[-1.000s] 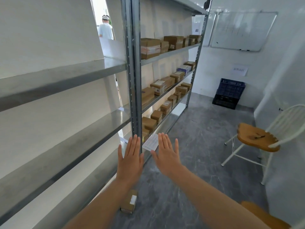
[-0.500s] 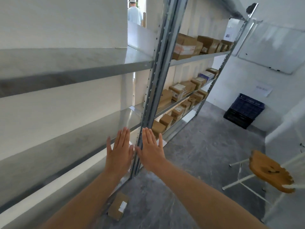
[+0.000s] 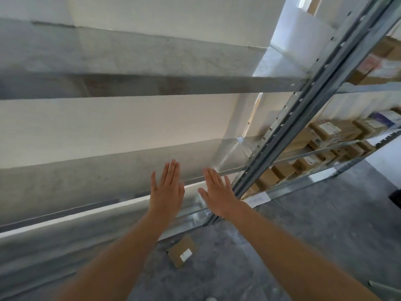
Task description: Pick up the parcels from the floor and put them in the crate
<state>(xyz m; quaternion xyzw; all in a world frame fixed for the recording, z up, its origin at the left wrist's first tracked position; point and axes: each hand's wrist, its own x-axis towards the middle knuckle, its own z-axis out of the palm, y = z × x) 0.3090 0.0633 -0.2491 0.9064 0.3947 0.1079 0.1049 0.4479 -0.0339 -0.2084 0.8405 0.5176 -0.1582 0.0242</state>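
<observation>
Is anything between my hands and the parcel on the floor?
Nothing visible does. The parcel lies on bare floor beside the rack, below the left hand and right hand, both empty.

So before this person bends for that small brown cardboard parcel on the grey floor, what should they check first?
1. Hands free: ok. The left hand and right hand are flat, fingers straight, holding nothing.
2. Parcel in sight: ok. The small brown cardboard parcel with a white label lies on the grey floor between the forearms.
3. Parcel uncovered: ok. Nothing rests on it.
4. Hands at the parcel: not ok. Both hover up by the grey metal shelf rack.
5. Crate located: cannot tell. Only a dark shape shows at the right edge.
</observation>
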